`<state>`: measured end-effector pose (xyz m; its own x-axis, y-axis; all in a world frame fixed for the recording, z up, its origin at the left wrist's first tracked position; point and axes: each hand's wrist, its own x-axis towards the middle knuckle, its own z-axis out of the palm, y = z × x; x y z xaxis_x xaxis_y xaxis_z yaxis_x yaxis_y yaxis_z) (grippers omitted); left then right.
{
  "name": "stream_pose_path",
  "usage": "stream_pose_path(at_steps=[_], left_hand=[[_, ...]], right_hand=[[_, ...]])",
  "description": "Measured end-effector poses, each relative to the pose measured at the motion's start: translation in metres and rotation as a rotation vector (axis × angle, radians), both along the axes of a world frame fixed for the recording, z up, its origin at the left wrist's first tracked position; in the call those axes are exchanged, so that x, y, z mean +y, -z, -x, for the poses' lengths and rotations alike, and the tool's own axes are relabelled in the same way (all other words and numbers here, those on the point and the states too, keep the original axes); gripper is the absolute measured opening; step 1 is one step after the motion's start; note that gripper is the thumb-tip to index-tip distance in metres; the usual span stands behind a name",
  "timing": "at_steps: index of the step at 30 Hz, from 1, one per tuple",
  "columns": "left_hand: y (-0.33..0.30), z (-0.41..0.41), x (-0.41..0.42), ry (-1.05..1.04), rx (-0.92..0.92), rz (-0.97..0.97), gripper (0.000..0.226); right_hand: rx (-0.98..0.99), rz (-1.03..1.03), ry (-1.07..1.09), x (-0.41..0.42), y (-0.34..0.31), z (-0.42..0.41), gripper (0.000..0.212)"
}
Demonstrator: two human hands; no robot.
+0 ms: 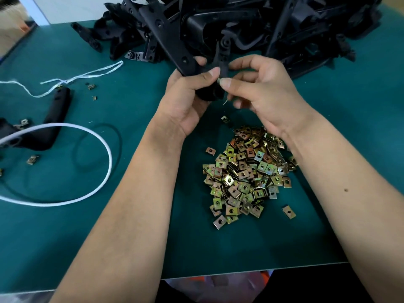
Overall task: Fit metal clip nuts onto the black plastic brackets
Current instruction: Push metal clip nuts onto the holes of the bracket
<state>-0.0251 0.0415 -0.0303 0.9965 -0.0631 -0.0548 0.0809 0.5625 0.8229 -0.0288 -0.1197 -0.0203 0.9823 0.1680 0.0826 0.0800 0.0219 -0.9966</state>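
Note:
My left hand (188,97) grips a long black plastic bracket (166,36) by its near end, above the green table. My right hand (260,88) pinches a small metal clip nut (219,80) between thumb and forefinger, pressed against the bracket's edge right beside my left thumb. More metal shows under the curled right fingers, too hidden to tell what it is. A heap of brass-coloured clip nuts (247,173) lies on the mat just below my hands.
A big pile of black brackets (273,25) fills the back of the table. At the left lie another black bracket (54,114), a white cable loop (87,136), white string (72,80) and loose clip nuts. The table's front edge (251,273) runs near my forearms.

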Motion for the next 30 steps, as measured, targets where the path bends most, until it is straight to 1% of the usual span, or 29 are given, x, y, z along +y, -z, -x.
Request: stream_pose_path(at_steps=[1,2,3,4,5,6,7,10,13,15,16,18,21,23,26,29,30], left_hand=[[0.001,-0.001,0.001,-0.033,0.017,0.012,0.031],[0.002,-0.003,0.003,-0.067,0.036,0.026,0.032],[0.002,-0.004,0.006,-0.097,0.053,0.043,0.032],[0.002,-0.005,0.009,-0.118,0.063,0.069,0.031],[0.002,-0.007,0.011,-0.132,0.068,0.105,0.030],[0.002,-0.008,0.013,-0.140,0.071,0.139,0.030],[0.002,-0.008,0.014,-0.145,0.076,0.158,0.030],[0.003,-0.007,0.013,-0.132,0.094,0.160,0.028],[0.003,-0.006,0.011,-0.091,0.106,0.136,0.023],[0.003,-0.005,0.010,-0.064,0.122,0.107,0.020],[0.002,-0.005,0.009,-0.059,0.134,0.104,0.018],[0.002,-0.005,0.009,-0.060,0.158,0.119,0.017],[0.001,-0.004,0.007,-0.041,0.171,0.127,0.018],[0.000,-0.003,0.007,-0.027,0.170,0.114,0.016],[0.001,-0.001,0.007,0.018,0.147,0.080,0.012],[0.000,0.001,0.006,0.065,0.129,0.042,0.012],[0.000,0.001,0.006,0.074,0.126,0.035,0.016]], right_hand=[[-0.043,0.112,0.015,-0.002,0.000,0.000,0.026],[-0.110,0.272,0.028,-0.004,0.001,-0.001,0.022],[-0.194,0.475,0.030,-0.007,0.002,-0.002,0.021],[-0.268,0.681,0.011,-0.010,0.003,-0.003,0.023],[-0.307,0.845,-0.031,-0.011,0.004,-0.002,0.024],[-0.315,0.945,-0.083,-0.011,0.004,-0.002,0.025],[-0.311,0.987,-0.130,-0.010,0.003,-0.002,0.023],[-0.341,1.029,-0.202,-0.005,0.004,-0.002,0.014],[-0.396,1.048,-0.192,-0.003,0.006,-0.002,0.011],[-0.391,0.999,-0.131,-0.003,0.007,-0.003,0.011],[-0.363,0.929,-0.097,-0.004,0.008,-0.004,0.009],[-0.268,0.696,-0.038,-0.004,0.008,-0.005,0.006],[-0.118,0.325,0.014,-0.003,0.007,-0.005,0.008],[-0.025,0.151,0.022,-0.003,0.007,-0.005,0.011],[0.042,-0.010,0.028,-0.003,0.007,-0.005,0.016],[0.013,-0.067,0.050,-0.004,0.006,-0.005,0.017],[-0.002,-0.073,0.055,-0.004,0.006,-0.005,0.018]])
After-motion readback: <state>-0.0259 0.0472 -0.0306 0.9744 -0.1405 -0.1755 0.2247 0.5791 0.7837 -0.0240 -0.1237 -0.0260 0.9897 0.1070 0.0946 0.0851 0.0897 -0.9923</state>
